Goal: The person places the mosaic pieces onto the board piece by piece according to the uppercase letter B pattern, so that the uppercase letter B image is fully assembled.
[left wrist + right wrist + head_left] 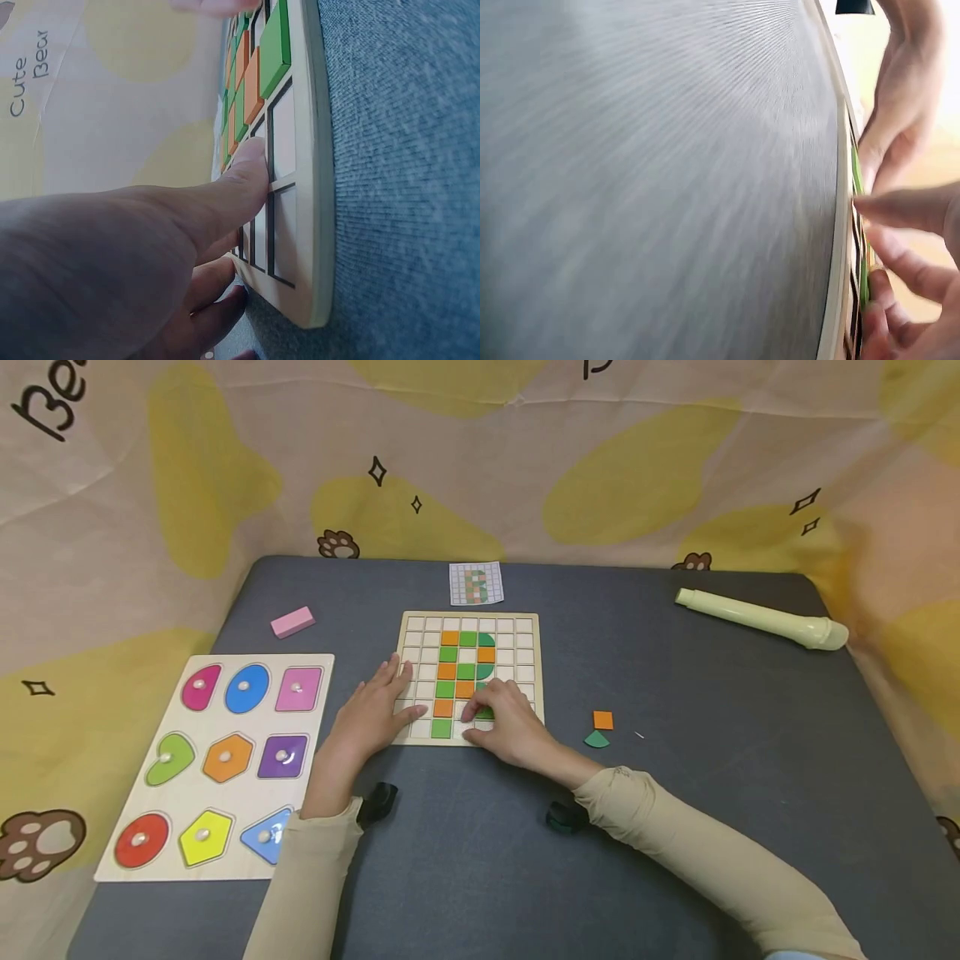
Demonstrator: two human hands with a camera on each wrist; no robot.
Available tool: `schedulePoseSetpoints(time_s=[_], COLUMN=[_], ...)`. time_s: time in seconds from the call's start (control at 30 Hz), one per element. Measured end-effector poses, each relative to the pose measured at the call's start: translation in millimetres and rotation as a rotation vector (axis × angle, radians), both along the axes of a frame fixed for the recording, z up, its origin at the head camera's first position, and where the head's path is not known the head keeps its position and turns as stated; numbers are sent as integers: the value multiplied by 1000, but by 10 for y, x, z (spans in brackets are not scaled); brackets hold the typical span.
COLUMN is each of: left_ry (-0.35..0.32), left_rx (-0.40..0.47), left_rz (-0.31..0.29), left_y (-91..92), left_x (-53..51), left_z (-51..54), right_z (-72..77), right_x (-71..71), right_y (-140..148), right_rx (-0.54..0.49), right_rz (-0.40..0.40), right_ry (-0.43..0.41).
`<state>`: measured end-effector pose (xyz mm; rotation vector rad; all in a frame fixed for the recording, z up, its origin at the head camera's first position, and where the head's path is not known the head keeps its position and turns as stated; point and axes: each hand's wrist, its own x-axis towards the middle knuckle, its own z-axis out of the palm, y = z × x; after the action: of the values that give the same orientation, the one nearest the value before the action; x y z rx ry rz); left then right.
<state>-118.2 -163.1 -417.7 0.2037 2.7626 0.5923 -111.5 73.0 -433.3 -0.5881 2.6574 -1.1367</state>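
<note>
A wooden grid board [533,677] lies flat, with orange, light green and dark green tiles in several of its squares. My left hand [369,714] rests on its left edge, fingers fairly straight; in the left wrist view the thumb [244,180] lies on white squares. Over the lower right of the grid is my right hand [510,722], fingers bent and touching the board, thumb and forefinger slightly apart with no tile visible between them. It partly covers a green tile [485,713]. Right of the board lie an orange square tile [602,720] and a green quarter-round tile [596,740].
A small pattern card [476,583] lies behind the board. On the left are a knobbed shape puzzle [251,735] and a pink block [292,622]. A pale green tube-shaped object [761,618] lies at the back right of the dark table [712,760].
</note>
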Motion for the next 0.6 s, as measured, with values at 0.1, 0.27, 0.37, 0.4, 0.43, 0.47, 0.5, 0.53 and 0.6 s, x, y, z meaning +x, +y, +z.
schedulePoseSetpoints(time_s=[0.1, 0.27, 0.37, 0.4, 0.43, 0.47, 0.5, 0.53, 0.6], left_ry=[-2, 1, 3, 4, 5, 5, 5, 4, 1], left_rx=[-1, 0, 1, 0, -2, -3, -3, -4, -5], left_rz=[3, 3, 0, -1, -2, -3, -3, -3, -5], left_y=[2, 11, 11, 11, 9, 7, 5, 4, 0], left_x=[-2, 0, 2, 3, 3, 3, 2, 2, 3], left_z=[0, 2, 3, 2, 1, 0, -2, -4, -5], right_z=[0, 27, 44, 51, 54, 62, 72, 79, 94], right_x=[32, 63, 64, 61, 57, 53, 51, 49, 48], right_y=[180, 530, 775, 857, 938, 1016, 1090, 1158, 1279], right_rx=[-7, 13, 34, 38, 45, 51, 56, 59, 66], right_rz=[21, 7, 0, 1, 2, 1, 2, 1, 1], right_ry=[-35, -45, -68, -83, -98, -113, -127, -140, -157])
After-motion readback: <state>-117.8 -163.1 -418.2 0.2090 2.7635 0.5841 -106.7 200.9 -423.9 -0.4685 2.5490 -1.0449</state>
